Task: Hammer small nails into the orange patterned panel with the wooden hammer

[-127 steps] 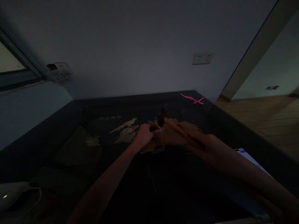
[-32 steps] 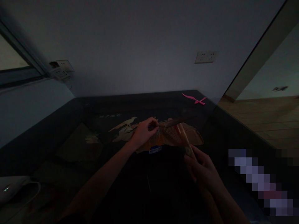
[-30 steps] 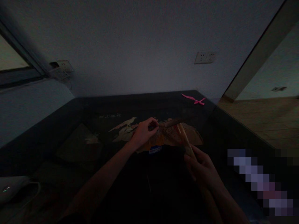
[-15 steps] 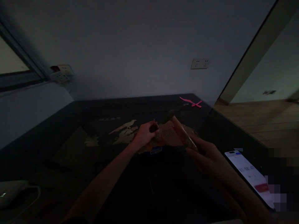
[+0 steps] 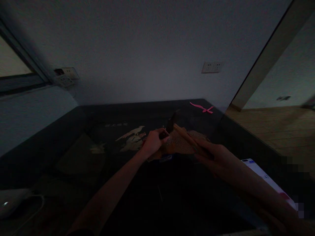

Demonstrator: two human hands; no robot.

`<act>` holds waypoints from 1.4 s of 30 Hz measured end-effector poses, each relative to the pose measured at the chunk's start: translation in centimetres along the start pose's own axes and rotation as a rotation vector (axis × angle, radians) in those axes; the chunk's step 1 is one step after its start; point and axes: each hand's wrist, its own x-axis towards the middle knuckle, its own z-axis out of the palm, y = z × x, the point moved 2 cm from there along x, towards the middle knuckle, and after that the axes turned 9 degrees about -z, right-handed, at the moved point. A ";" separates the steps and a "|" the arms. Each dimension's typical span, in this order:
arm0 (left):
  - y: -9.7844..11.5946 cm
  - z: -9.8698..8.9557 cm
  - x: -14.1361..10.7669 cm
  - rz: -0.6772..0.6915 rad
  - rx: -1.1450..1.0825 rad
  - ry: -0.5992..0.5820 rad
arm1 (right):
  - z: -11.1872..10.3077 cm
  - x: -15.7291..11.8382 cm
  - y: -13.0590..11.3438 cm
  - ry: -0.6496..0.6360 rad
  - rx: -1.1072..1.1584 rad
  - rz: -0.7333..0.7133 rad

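Near the middle of the dark table lies a tan, dotted piece (image 5: 177,143), its kind too dim to tell. My left hand (image 5: 156,141) is at its left end, thumb and fingertips closed together in a pinch; what they hold is hard to make out. My right hand (image 5: 209,150) is closed on a long, tan wooden-looking bar (image 5: 185,135), tilted across the dotted piece. A dark, narrow, blurred shape (image 5: 172,122) rises just beyond the bar's upper end. Below my left hand a small blue-and-white label (image 5: 166,159) shows.
A pink ribbon (image 5: 206,110) lies at the table's far right corner. A lit phone (image 5: 267,178) sits beside my right forearm, partly covered by it. At the left edge is a white device (image 5: 11,200) with a cable. Wall sockets (image 5: 212,67) are behind the table.
The bar in my right hand has moved left and slightly tilted. My right forearm now covers more of the phone. The dark shape shows more plainly, while my left hand has hardly moved.
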 end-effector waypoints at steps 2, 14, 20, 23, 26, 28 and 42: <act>0.0 0.1 0.0 0.013 -0.018 0.009 | -0.2 -0.1 -0.2 0.029 0.030 -0.011; 0.6 -0.2 -0.3 0.001 0.082 0.026 | 0.0 -0.2 0.5 0.047 0.036 -0.007; 0.3 -0.2 -0.3 0.000 0.124 0.027 | 0.6 0.0 0.8 -0.011 -0.003 -0.015; 0.3 -0.2 -0.3 0.008 0.105 0.020 | 0.6 0.0 0.9 0.002 -0.015 0.004; 0.4 -0.2 -0.4 0.007 0.061 0.017 | 0.1 -0.2 0.5 0.029 -0.016 0.014; 0.5 -0.2 -0.3 -0.012 0.076 0.026 | 0.1 -0.3 0.4 0.027 -0.005 0.010; 0.4 -0.2 -0.3 -0.018 0.131 0.043 | 0.9 -0.6 0.7 0.016 0.047 0.021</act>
